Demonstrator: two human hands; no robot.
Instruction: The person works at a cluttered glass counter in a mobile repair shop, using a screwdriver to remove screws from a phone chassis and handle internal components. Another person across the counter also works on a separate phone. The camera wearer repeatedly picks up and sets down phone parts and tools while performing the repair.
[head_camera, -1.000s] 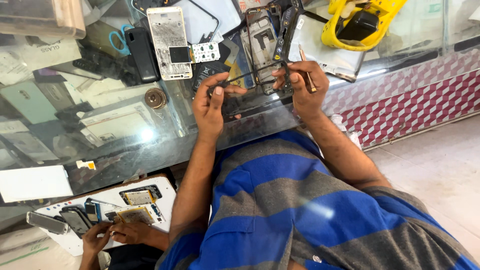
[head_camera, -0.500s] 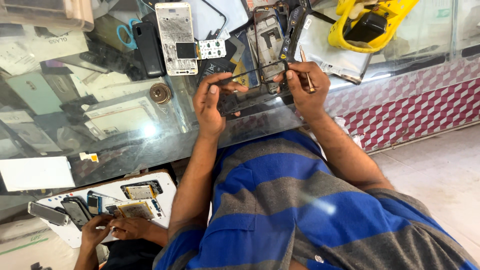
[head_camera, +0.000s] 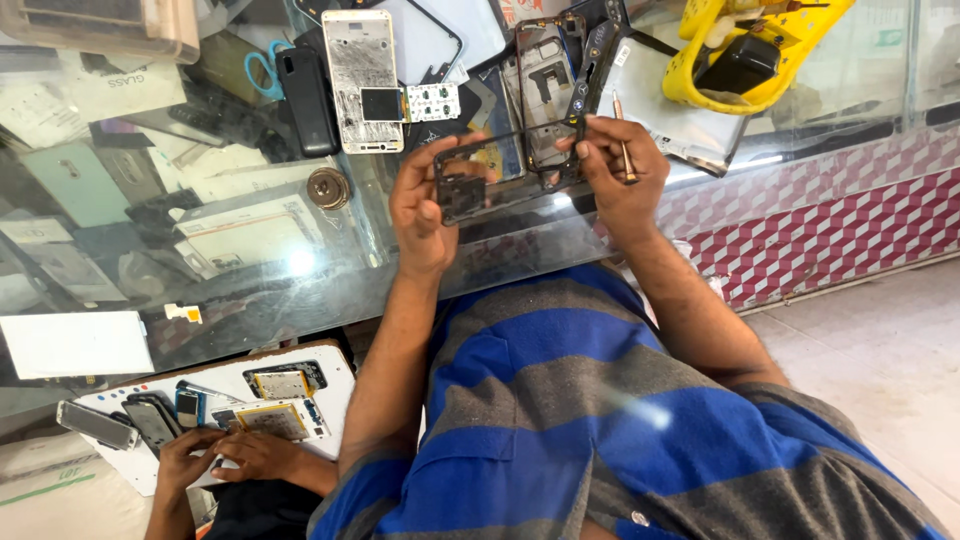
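The left hand (head_camera: 425, 215) grips one end of a thin black rectangular plastic phone frame (head_camera: 505, 170), fingers curled over its top edge and thumb beneath, near the frame's camera-cutout corner. The right hand (head_camera: 620, 175) pinches the opposite end between thumb and forefinger, and also keeps a slim brown-handled screwdriver (head_camera: 622, 150) tucked against the palm, its shaft standing roughly upright.

The frame spans the gap between both hands, its long axis running left to right and tilted slightly up toward the right hand. It is lifted clear of the glass counter top (head_camera: 300, 270), just above the counter's near edge. Both hands are equally on it, one at each end.

Beyond the frame a dismantled phone chassis (head_camera: 548, 90) lies on the glass.

Low at the left, another person's hands (head_camera: 230, 455) rest on a white work board (head_camera: 330, 370).
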